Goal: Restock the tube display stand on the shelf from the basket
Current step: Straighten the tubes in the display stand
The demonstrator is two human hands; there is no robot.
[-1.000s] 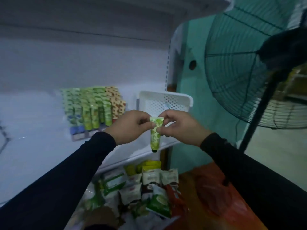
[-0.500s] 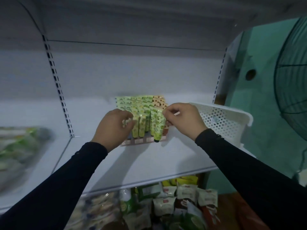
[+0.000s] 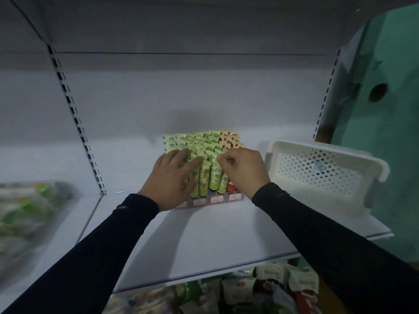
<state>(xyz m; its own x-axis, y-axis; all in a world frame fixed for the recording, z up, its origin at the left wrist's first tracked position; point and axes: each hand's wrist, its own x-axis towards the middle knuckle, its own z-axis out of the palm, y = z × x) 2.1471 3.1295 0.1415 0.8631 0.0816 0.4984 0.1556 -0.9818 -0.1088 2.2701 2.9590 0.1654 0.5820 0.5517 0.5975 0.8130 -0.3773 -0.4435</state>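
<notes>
**Green tubes nearly fill the stand, last one going in**

Green-printed tubes [image 3: 204,177] pack most rows of the tube display stand [image 3: 213,199], which sits on the shelf [image 3: 204,241] toward the back, about mid-width. Far-right column holds orange-patterned tubes [image 3: 229,140].

My left hand [image 3: 169,181] lies flat over the left front columns, fingers straight and spread, pressing on the tube tops. It grips nothing.

My right hand [image 3: 243,169] is at the right front of the stand, fingers curled, tips pinched together at the crimped top of a front-row tube. Looks like a pinch on that tube, but the contact is small and dim, so not certain.

White perforated basket [image 3: 326,175] stands at the right edge of the shelf, just beside the stand. Inside I see only one small pale item against the far wall; the floor is partly hidden by the near rim.

Judgement: restock is close to done. Stand reads full, basket near empty. Left to do: seat this front tube, straighten the rows, check the basket for leftovers.

Lower shelf below holds assorted packets [image 3: 267,288]. Blurred bagged goods [image 3: 25,214] sit on the left.
</notes>
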